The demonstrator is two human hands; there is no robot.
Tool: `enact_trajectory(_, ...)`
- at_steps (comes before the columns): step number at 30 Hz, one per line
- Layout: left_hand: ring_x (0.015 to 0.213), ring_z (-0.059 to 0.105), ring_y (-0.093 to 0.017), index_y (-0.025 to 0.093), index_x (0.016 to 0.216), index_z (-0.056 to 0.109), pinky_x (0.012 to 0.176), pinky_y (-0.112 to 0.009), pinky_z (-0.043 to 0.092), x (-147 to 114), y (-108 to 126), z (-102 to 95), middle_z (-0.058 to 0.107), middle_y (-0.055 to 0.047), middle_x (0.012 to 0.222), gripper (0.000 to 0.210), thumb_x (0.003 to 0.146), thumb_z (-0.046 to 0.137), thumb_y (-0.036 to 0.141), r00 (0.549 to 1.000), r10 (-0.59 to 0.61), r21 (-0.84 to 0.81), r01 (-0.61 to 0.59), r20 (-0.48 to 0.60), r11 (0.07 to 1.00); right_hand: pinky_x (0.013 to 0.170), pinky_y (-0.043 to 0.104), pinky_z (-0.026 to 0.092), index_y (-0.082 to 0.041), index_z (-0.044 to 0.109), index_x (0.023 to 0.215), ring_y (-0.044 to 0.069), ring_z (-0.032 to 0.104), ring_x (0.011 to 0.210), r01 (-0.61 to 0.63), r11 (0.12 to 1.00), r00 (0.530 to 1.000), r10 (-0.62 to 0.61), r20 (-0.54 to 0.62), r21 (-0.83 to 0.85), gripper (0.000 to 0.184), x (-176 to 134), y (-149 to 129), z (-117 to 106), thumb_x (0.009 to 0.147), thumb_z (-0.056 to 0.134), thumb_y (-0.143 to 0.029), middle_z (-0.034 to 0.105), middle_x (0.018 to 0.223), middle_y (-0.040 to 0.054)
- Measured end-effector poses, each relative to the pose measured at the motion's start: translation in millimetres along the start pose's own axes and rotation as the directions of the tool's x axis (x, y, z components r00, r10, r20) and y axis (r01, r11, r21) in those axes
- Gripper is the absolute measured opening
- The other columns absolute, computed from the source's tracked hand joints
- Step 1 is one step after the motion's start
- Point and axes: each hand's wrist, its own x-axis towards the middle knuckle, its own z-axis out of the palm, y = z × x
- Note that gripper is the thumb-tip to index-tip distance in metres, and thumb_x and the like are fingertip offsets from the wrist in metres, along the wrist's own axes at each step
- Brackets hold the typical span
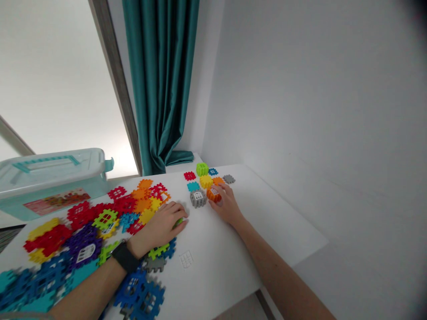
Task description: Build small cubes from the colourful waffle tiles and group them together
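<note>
R hand point(226, 205) mid-frame, grip closed round orange block point(213, 194), touching grey block point(198, 198) | L hand point(160, 227) left of centre, fingers curled over green piece point(179, 221) on white tabletop point(213, 249) | loose tile pile point(83, 235) lower left | teal bin point(50, 178) far left

A heap of loose tiles point(83, 231) crowded the table's point(283, 222) left half, hemmed in behind by a lidded plastic box point(50, 178). A small cluster of built blocks point(207, 184) stood near the far edge. To the right, bare tabletop lay open up to the wall point(316, 111).
</note>
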Motion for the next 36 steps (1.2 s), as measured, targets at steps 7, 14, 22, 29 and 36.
enact_trajectory(7,0.105,0.058,-0.025,0.022,0.105,0.068,0.093,-0.039,0.047,-0.7,-0.6,0.7,0.064,-0.008,0.108,0.021,0.1,0.051,0.032,1.0,0.002,0.0,-0.002,-0.01,1.0,0.109,0.054,0.045,-0.026,0.062,0.127,0.033,0.046,0.132,0.079,0.995,0.996,-0.077,0.035,-0.056,0.04,3.0,0.2,1.2,0.087,0.063,-0.025,0.05,0.139,0.0139)
enact_trajectory(14,0.105,0.058,-0.025,0.021,0.107,0.068,0.093,-0.039,0.047,-0.8,-1.2,0.8,0.064,-0.008,0.11,0.022,0.1,0.05,0.031,1.0,-0.004,0.0,0.004,0.008,1.0,0.108,0.054,0.046,-0.026,0.064,0.125,0.032,0.046,0.133,0.072,0.996,0.997,-0.07,0.024,-0.056,0.037,3.5,2.2,1.7,0.089,0.06,-0.021,0.049,0.14,0.0143)
enact_trajectory(22,0.106,0.058,-0.025,0.022,0.107,0.068,0.095,-0.041,0.046,-0.2,-1.3,1.2,0.065,-0.008,0.11,0.021,0.1,0.05,0.032,1.0,-0.011,0.01,0.01,0.016,1.0,0.108,0.054,0.046,-0.026,0.065,0.127,0.033,0.043,0.134,0.121,0.989,0.989,-0.113,0.09,-0.087,0.039,4.0,-2.2,-1.6,0.089,0.06,-0.02,0.047,0.141,0.0142)
enact_trajectory(29,0.105,0.058,-0.025,0.022,0.106,0.068,0.094,-0.039,0.046,-0.6,-1.1,0.7,0.064,-0.008,0.11,0.021,0.1,0.05,0.032,1.0,-0.006,0.003,0.006,0.005,1.0,0.11,0.055,0.044,-0.026,0.061,0.128,0.032,0.045,0.134,0.092,0.995,0.995,-0.092,0.026,-0.026,0.04,3.8,2.1,0.2,0.089,0.058,-0.02,0.05,0.139,0.0141)
enact_trajectory(36,0.104,0.057,-0.025,0.021,0.105,0.067,0.094,-0.04,0.047,-0.7,-0.2,-0.7,0.064,-0.008,0.109,0.023,0.101,0.048,0.033,1.0,0.004,0.011,-0.004,0.008,1.0,0.111,0.054,0.043,-0.024,0.057,0.129,0.03,0.051,0.129,0.017,0.997,0.999,-0.014,-0.045,0.073,0.038,3.3,4.9,-1.1,0.091,0.057,-0.029,0.054,0.134,0.0151)
